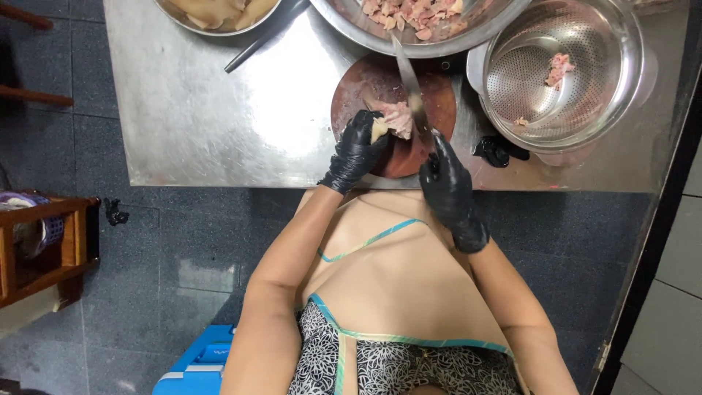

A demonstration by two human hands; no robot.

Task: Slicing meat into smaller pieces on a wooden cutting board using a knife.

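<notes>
Both bare forearms reach forward from the body, elbows bent and spread apart, wrists drawing close together. The left hand (356, 150), in a black glove, is curled with fingertips (374, 126) pressed downward in a pinching hold. The right hand (447, 186), also black-gloved, is closed in a fist-like grasp, knuckles up, just beside the left.

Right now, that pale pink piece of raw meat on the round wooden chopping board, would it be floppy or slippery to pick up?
Probably floppy: the pale pink piece of raw meat lies slumped and uneven on the round wooden chopping board. Likely slippery too; it looks moist, and the black-gloved left hand pins it beside the long steel knife.
</notes>
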